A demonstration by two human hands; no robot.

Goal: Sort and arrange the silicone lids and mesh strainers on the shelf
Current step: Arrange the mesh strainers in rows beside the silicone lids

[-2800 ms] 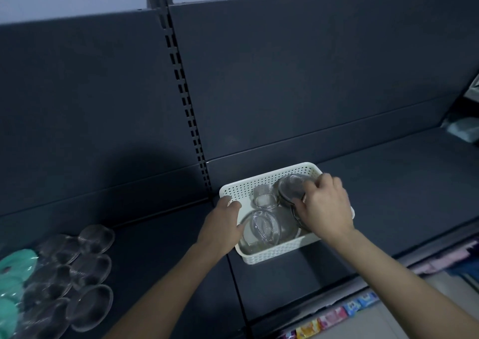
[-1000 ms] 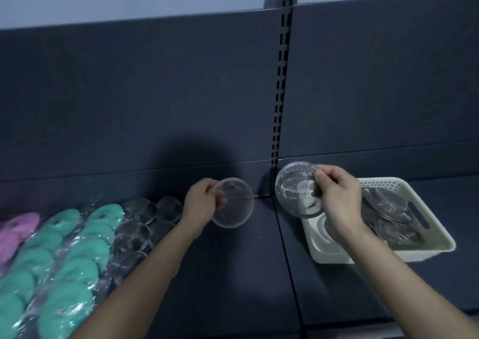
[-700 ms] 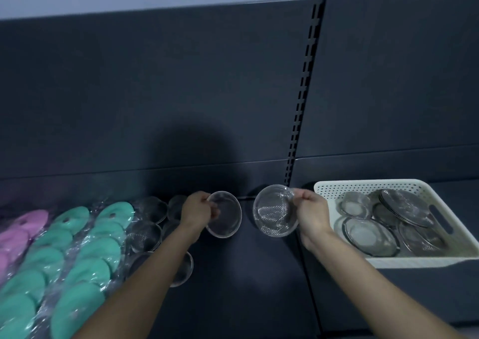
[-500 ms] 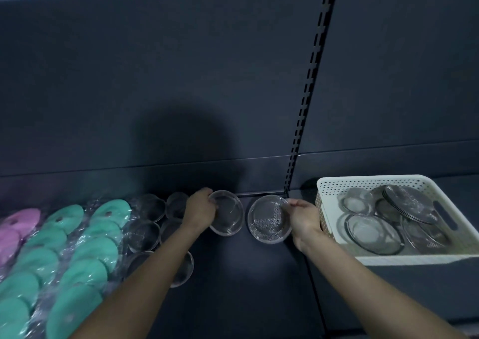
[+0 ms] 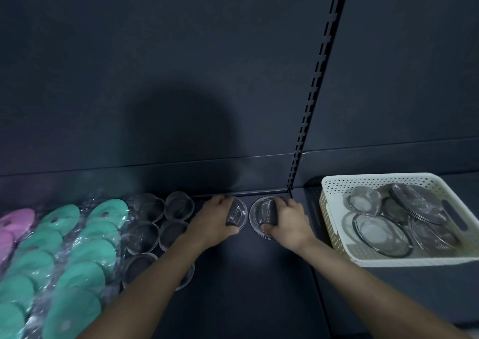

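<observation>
On the dark shelf [image 5: 246, 287], the left hand [image 5: 215, 222] grips the left strainer [image 5: 240, 212], the right hand [image 5: 290, 222] the right strainer [image 5: 258, 217], both half-hidden.

A shop: dark slotted display shelving [image 5: 308, 121] stocked with rows of wrapped silicone lids [image 5: 85, 255].

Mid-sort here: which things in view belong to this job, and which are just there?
Job: left hand, left strainer, right hand, right strainer, shelved strainers, basket strainers, white basket, teal lids, pink lids.
Just there: slotted upright, back panel.
</observation>
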